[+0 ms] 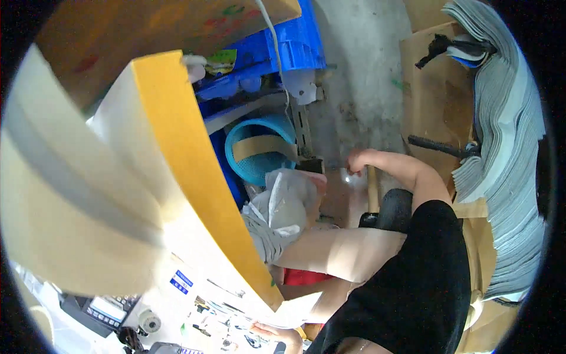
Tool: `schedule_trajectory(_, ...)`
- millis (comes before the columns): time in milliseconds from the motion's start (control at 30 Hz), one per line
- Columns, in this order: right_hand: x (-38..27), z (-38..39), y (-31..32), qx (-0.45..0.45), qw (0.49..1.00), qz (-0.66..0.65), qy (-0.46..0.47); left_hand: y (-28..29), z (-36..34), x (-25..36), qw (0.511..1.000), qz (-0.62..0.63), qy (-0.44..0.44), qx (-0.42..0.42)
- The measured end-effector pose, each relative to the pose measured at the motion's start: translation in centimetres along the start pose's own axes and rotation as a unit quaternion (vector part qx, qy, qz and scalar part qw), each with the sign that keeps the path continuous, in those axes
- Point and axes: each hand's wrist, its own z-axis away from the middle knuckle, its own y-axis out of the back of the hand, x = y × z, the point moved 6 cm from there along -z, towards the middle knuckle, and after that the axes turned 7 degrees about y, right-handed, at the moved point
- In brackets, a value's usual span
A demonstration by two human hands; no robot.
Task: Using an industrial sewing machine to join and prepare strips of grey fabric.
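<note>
My left hand [276, 335] lies at the near edge of the white tabletop [194, 265], fingers stretched out beside small dark and metallic pieces [230, 339]. No object shows in it. Out over the floor, my right hand [357, 161] hangs at the end of a bent arm with its fingers curled. A shiny, see-through patch [349, 180] just below it looks like clear plastic. Whether the fingers grip it is too blurred to tell. Close by stands a light wooden handle [372, 192] with a black lower end. A white plastic bag [286, 203] sits beyond my bare legs.
A yellow-edged board [194, 171] rises along the table. Behind it are a turquoise basket [259, 171] with a cardboard strip and a blue crate [300, 44]. Cardboard boxes [439, 88] and a tall stack of grey sheets [510, 135] line the right. A calculator-like device [106, 312] sits lower left.
</note>
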Motion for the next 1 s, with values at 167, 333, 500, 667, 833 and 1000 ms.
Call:
schedule_trajectory(167, -14.1, -5.6, 10.1, 0.237, 0.956, 0.122, -0.123, 0.1, -0.1, -1.6, 0.999, 0.048, 0.006, 0.02)
schedule_trajectory(333, -29.9, -10.6, 18.7, 0.39, 0.918, 0.01, 0.069, 0.7, 0.6, 1.3, 0.999, 0.04, 0.013, 0.016)
schedule_trajectory(500, -14.2, -17.0, 15.2, 0.368, 0.926, 0.049, 0.071, -2.6, 0.3, 1.7, 0.992, 0.095, -0.01, -0.079)
schedule_trajectory(667, -24.5, -10.6, 13.2, 0.537, 0.829, -0.123, -0.095, 0.6, 0.1, 0.7, 0.991, 0.13, 0.012, -0.019)
schedule_trajectory(833, -27.6, 2.3, 8.7, 0.638, 0.736, -0.178, -0.141, 0.1, 0.4, 1.3, 0.98, 0.194, 0.002, -0.041)
schedule_trajectory(1000, -38.9, 7.9, 5.1, 0.565, 0.79, -0.233, 0.049, 0.4, 0.1, 0.6, 0.961, 0.27, -0.037, -0.045)
